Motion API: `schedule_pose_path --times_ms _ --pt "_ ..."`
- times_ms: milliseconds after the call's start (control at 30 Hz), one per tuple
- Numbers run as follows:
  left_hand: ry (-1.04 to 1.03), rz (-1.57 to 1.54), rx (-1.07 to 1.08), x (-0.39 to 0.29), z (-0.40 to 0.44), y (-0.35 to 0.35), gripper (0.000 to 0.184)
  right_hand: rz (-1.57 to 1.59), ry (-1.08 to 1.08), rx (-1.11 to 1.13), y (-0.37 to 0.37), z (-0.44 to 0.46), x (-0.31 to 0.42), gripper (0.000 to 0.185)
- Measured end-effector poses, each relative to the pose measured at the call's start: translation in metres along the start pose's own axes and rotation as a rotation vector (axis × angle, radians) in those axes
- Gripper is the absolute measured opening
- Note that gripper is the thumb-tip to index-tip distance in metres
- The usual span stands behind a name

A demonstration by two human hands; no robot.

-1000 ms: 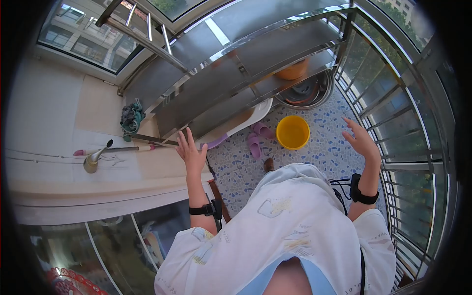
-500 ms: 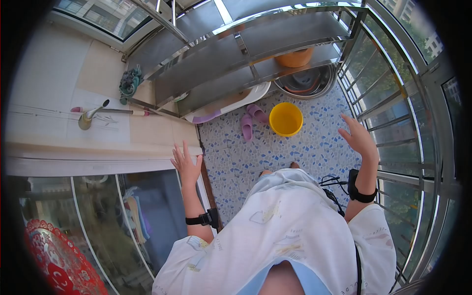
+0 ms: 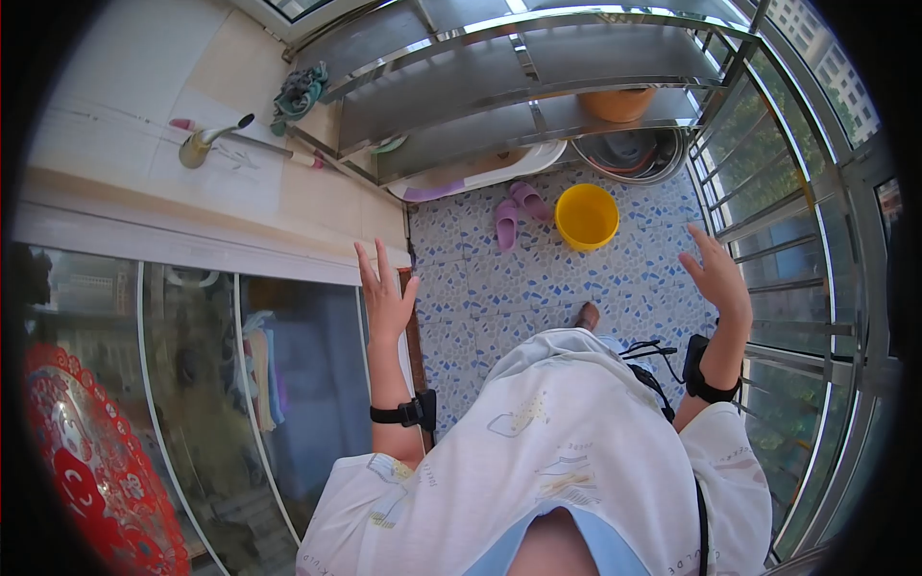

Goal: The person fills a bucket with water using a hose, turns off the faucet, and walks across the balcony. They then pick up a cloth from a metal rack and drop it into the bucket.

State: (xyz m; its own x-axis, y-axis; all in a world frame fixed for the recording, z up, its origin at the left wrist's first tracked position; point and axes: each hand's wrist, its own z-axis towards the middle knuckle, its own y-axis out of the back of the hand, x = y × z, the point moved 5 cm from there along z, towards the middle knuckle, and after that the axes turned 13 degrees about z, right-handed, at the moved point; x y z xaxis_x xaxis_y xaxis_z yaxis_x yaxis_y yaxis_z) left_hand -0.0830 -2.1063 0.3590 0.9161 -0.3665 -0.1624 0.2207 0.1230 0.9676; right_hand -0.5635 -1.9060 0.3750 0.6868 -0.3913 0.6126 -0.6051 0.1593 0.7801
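Note:
My left hand is raised with its fingers spread, holding nothing, beside the sliding glass door. On the other side, my right hand is also open and holds nothing; it hovers near the metal window railing. Ahead on the tiled floor stands a yellow bucket. A pair of purple slippers lies just left of it. Neither hand touches any of these things.
A steel shelf rack spans the far side, with an orange pot and metal basins low on its right. A white and purple tub sits underneath. A cup-like holder rests on the left ledge, near a green cloth.
The view has shifted, so the rack, bucket and slippers appear farther right and the bucket higher. One foot shows farther forward. Both hands stay raised and open.

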Motion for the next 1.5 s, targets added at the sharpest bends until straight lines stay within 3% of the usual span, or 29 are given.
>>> schedule_pose_path --times_ms 233,400,633,833,1033,1500 --pt "0.125 0.003 0.073 0.099 -0.090 0.000 0.096 0.027 0.009 0.133 -0.065 -0.057 0.037 0.052" --pt "0.115 0.018 0.113 0.125 -0.125 -0.005 0.094 0.005 -0.020 0.121 -0.078 -0.100 0.046 0.052" --pt "0.001 -0.038 0.074 0.106 -0.113 -0.005 0.092 -0.001 -0.113 0.101 -0.077 -0.144 0.053 0.052" --pt "0.060 -0.143 0.184 0.085 -0.098 0.003 0.092 0.018 -0.104 0.075 -0.068 -0.157 0.046 0.054" --pt "-0.020 -0.101 0.099 0.076 -0.102 0.003 0.093 0.029 -0.113 0.027 -0.064 -0.170 0.043 0.052" --pt "-0.021 -0.115 0.038 0.096 -0.112 0.028 0.092 0.062 -0.073 0.044 -0.078 -0.174 0.050 0.053"
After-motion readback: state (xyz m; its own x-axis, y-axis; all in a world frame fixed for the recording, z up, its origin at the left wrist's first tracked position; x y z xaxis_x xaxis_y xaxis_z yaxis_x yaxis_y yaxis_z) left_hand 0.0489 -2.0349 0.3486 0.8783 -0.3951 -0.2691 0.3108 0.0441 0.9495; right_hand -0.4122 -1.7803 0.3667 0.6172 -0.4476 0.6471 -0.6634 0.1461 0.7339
